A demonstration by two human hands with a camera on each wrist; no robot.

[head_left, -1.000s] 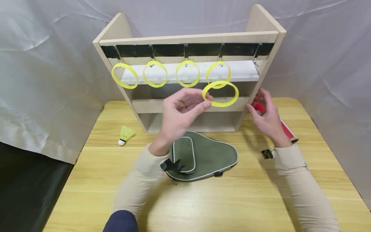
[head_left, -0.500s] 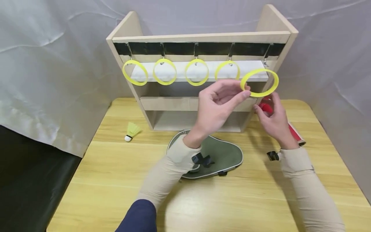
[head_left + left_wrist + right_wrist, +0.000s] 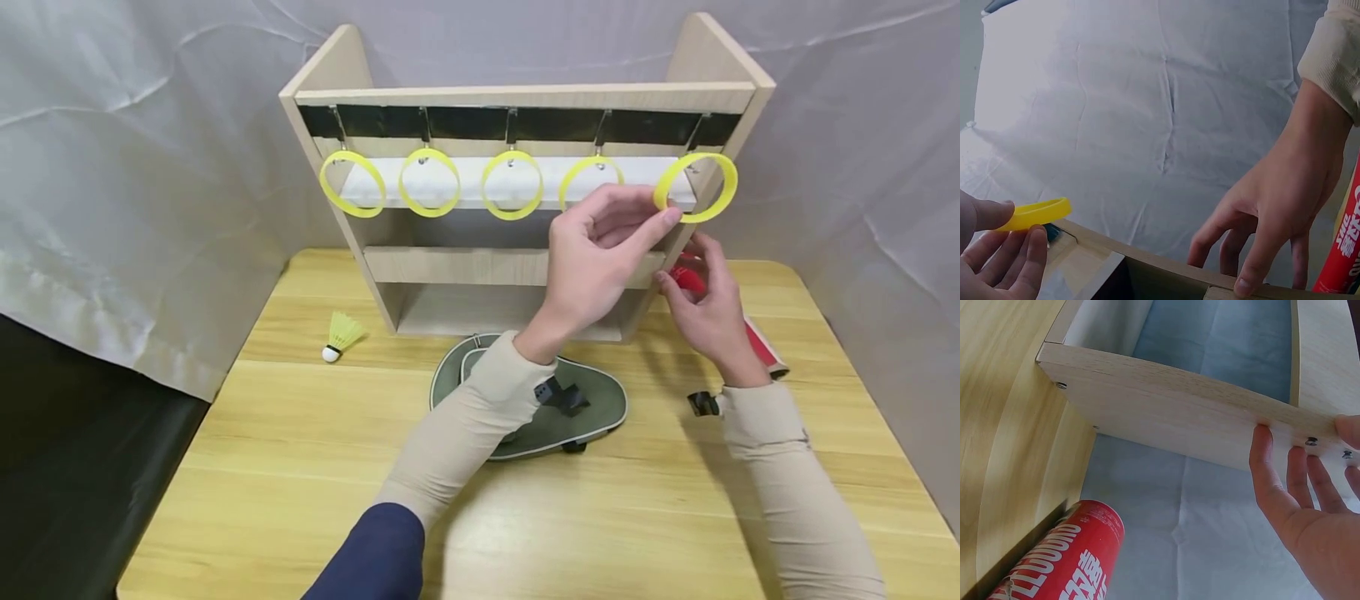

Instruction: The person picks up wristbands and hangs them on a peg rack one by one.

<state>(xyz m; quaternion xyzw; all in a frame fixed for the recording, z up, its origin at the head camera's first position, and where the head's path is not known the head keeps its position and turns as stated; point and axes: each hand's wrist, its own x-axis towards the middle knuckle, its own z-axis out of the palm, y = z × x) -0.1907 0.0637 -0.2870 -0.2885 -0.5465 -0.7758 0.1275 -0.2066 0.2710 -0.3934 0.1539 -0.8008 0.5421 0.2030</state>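
My left hand (image 3: 607, 250) pinches a yellow ring (image 3: 729, 190) between thumb and fingers at the rack's right end. The ring (image 3: 1044, 211) overlaps the rightmost hook (image 3: 699, 133) in the head view; I cannot tell whether they touch. Several matching yellow rings (image 3: 455, 193) hang from the other hooks along the black strip (image 3: 555, 123) of the wooden rack (image 3: 457, 267). Lower down, my right hand (image 3: 708, 317) holds the rack's right side panel (image 3: 1166, 415). Its thumb is at the front edge and its fingertips touch the outer face.
A red can (image 3: 1085, 550) with white lettering lies right of the rack, partly behind the right hand. In front of the rack lies a green bag (image 3: 592, 400) with pale piping, partly under the left forearm. A yellow shuttlecock (image 3: 343, 333) lies on the wooden table (image 3: 300, 483) at left.
My left hand has carried the yellow ring rightward and up, from in front of the fourth hanging ring to the rightmost hook. The right hand stays on the side panel.
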